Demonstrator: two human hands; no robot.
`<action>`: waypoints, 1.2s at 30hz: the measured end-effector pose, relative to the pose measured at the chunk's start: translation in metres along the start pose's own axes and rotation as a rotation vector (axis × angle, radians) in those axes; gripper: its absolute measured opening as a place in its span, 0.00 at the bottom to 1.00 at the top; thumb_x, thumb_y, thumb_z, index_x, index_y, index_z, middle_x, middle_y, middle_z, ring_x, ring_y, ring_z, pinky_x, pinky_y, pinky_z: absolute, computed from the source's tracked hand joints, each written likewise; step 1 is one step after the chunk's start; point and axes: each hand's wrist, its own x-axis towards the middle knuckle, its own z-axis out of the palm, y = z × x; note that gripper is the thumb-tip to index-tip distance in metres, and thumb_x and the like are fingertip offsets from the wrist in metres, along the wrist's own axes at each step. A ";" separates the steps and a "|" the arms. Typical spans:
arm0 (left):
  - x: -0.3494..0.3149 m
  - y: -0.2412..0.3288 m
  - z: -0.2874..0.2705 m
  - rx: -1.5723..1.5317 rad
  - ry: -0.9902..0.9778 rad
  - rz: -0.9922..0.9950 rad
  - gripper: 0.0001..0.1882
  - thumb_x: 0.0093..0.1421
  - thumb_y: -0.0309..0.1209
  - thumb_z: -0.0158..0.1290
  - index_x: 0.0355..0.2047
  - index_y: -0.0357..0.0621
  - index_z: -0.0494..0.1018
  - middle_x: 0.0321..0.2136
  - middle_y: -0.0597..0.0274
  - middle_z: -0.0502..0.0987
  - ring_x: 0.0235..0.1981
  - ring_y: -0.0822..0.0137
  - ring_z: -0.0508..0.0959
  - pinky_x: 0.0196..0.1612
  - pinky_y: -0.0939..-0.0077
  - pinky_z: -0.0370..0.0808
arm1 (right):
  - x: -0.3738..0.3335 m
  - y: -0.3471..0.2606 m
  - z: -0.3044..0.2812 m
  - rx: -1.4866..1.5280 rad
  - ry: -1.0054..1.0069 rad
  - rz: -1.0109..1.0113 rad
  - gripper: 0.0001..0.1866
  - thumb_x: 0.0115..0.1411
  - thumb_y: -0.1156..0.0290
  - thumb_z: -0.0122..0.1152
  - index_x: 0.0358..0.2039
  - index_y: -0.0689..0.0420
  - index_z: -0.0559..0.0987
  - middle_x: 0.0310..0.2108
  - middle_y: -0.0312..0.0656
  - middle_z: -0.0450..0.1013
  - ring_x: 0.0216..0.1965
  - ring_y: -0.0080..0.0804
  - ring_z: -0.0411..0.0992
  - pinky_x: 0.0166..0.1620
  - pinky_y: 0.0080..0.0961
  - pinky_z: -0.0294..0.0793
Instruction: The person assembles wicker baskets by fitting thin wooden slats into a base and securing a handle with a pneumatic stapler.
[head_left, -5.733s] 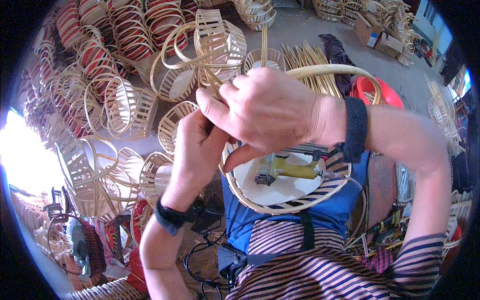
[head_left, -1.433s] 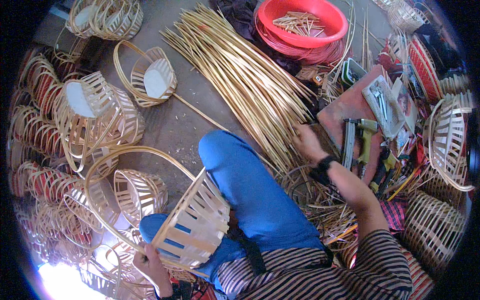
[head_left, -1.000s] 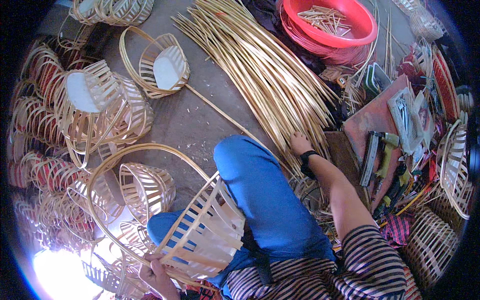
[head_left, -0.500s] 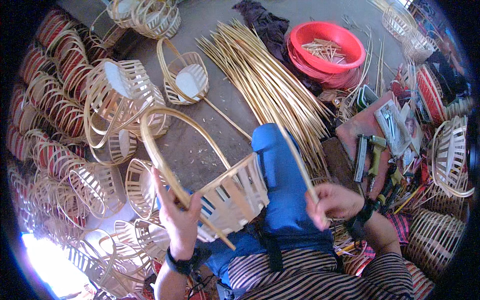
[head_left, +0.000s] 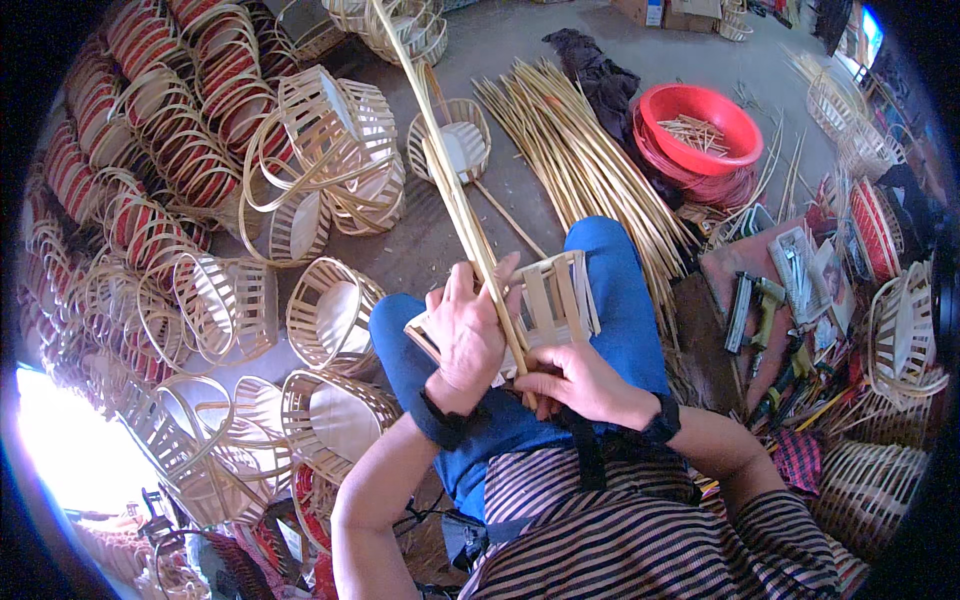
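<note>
A woven split-wood basket point(head_left: 562, 300) rests between my blue-trousered knees, its near side partly hidden by my hands. Across it runs a long pale cane strip point(head_left: 455, 200), rising toward the upper left beside what looks like the basket's handle, seen edge-on. My left hand point(head_left: 466, 335) is closed around the strip and handle at the basket's rim. Lower down, my right hand point(head_left: 585, 385) pinches the strip's near end between thumb and fingers, close to my waist.
Finished baskets point(head_left: 335, 310) crowd the floor at left, with red-banded stacks point(head_left: 170, 130) behind. Ahead lies a bundle of cane sticks point(head_left: 590, 160) beside a red basin point(head_left: 700, 125). To the right, a nail gun point(head_left: 765, 310) and a stapler point(head_left: 738, 312) lie on a board.
My right hand has brought the strip from the right over to the basket, beside the handle. My left hand has shifted along the handle, and the basket has turned.
</note>
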 end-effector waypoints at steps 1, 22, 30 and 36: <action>0.003 -0.007 -0.003 -0.081 -0.069 -0.017 0.18 0.48 0.29 0.47 0.43 0.48 0.65 0.27 0.58 0.65 0.30 0.62 0.68 0.33 0.69 0.64 | 0.001 0.003 0.000 0.023 0.009 0.019 0.09 0.52 0.71 0.51 0.20 0.63 0.68 0.13 0.39 0.67 0.14 0.23 0.66 0.17 0.20 0.64; 0.080 -0.024 0.014 -1.436 -0.084 -0.737 0.19 0.54 0.48 0.40 0.29 0.43 0.60 0.11 0.73 0.57 0.09 0.77 0.59 0.12 0.83 0.57 | 0.011 0.013 0.005 -0.246 0.233 0.058 0.12 0.49 0.66 0.53 0.15 0.61 0.71 0.09 0.40 0.67 0.11 0.24 0.68 0.17 0.21 0.64; 0.017 0.004 -0.019 0.288 -0.387 0.100 0.42 0.37 0.39 0.58 0.53 0.52 0.51 0.32 0.49 0.62 0.37 0.55 0.65 0.39 0.62 0.63 | 0.021 0.012 0.004 -0.350 0.247 0.050 0.13 0.49 0.66 0.53 0.16 0.62 0.72 0.09 0.40 0.67 0.11 0.25 0.68 0.17 0.21 0.66; 0.025 -0.015 -0.018 0.117 -0.335 0.048 0.42 0.35 0.41 0.58 0.52 0.55 0.53 0.33 0.54 0.63 0.39 0.54 0.62 0.43 0.62 0.59 | -0.007 0.012 -0.042 -0.104 0.196 0.147 0.13 0.52 0.66 0.50 0.18 0.63 0.70 0.12 0.40 0.68 0.12 0.24 0.67 0.14 0.17 0.65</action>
